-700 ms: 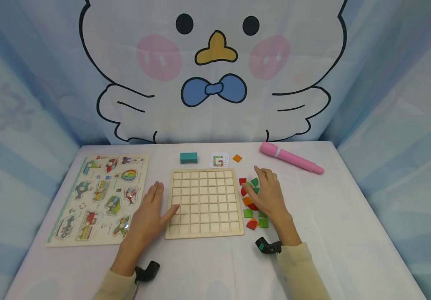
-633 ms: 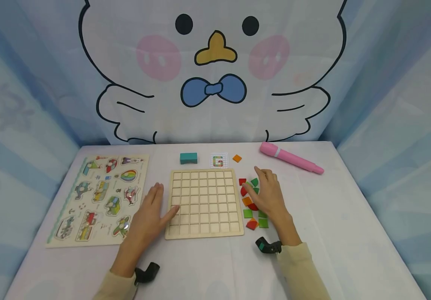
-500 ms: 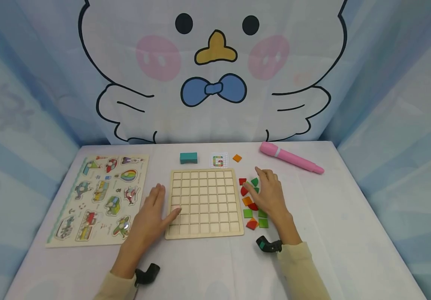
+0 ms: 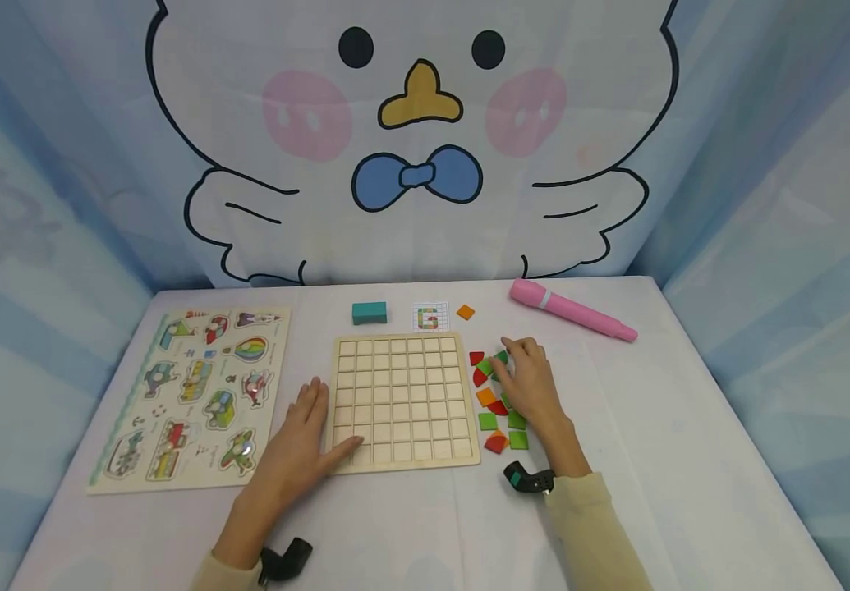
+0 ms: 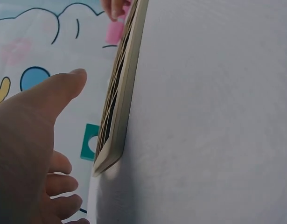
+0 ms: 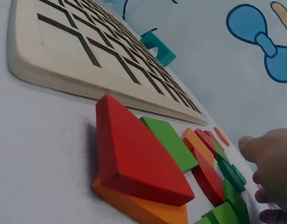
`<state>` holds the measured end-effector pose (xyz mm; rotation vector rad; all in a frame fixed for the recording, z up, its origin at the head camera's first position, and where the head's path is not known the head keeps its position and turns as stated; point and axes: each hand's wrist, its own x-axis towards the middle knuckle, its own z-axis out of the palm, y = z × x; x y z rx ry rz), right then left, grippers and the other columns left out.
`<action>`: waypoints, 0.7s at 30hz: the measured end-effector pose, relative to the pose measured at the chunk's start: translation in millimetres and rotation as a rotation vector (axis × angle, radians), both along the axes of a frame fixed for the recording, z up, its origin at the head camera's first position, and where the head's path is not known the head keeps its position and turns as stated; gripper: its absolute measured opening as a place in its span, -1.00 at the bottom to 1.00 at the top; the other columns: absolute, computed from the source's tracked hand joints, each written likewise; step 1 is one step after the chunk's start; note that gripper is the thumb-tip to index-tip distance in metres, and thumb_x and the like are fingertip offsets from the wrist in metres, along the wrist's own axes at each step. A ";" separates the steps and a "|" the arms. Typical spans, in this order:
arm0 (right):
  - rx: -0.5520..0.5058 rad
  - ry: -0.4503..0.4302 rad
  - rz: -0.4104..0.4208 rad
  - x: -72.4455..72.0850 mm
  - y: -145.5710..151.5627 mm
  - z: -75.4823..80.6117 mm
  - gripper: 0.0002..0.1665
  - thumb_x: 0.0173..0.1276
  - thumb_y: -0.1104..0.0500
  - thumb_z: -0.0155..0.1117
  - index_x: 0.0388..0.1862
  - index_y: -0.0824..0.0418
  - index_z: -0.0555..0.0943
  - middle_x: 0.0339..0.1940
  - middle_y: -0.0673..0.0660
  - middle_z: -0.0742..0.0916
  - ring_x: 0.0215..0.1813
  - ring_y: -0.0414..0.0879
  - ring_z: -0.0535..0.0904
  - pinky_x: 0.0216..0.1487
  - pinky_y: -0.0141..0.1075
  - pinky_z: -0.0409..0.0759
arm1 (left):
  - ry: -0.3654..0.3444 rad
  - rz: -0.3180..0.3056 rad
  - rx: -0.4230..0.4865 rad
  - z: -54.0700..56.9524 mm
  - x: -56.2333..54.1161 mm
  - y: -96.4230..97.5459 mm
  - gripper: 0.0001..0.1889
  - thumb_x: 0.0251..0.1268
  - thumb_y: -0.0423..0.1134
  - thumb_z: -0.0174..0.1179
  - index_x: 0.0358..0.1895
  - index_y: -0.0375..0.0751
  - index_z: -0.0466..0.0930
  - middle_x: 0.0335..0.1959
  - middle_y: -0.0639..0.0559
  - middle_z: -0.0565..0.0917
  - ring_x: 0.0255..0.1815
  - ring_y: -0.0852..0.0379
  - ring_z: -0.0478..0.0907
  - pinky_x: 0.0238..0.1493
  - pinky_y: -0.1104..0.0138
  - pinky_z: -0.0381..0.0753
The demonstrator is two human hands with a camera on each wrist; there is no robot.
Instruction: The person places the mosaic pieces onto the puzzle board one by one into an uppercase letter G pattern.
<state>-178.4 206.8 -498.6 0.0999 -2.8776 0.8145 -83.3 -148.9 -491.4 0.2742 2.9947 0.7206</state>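
A wooden grid board lies flat in mid-table. My left hand is at its left side with fingers extended, the thumb reaching over the board's near-left part. In the left wrist view that thumb appears apart from the board, and nothing is held. My right hand hovers over the far part of a pile of coloured pieces, thumb and index finger spread near a dark green piece. Around it lie a green square, an orange square and a red piece resting on an orange one.
On the left lies a picture puzzle board. A teal block, a small card with a coloured G pattern and an orange square piece sit behind the grid board. A pink marker-shaped object lies at the back right.
My left hand has slid toward the near side, its thumb lower along the grid board. My right hand has drawn slightly nearer and its thumb has shifted right, uncovering a green square.
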 end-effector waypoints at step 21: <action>-0.033 -0.048 -0.041 -5.2 4.4 -9.3 -0.49 0.51 0.03 0.21 0.29 0.31 0.57 0.00 0.26 0.58 0.02 0.11 0.48 0.10 0.00 0.52 | 0.083 -0.081 -0.026 -15.2 14.2 -6.4 0.15 0.00 0.39 0.37 0.49 -0.42 0.24 0.56 -0.28 0.24 0.59 -0.23 0.16 0.62 -0.09 0.12</action>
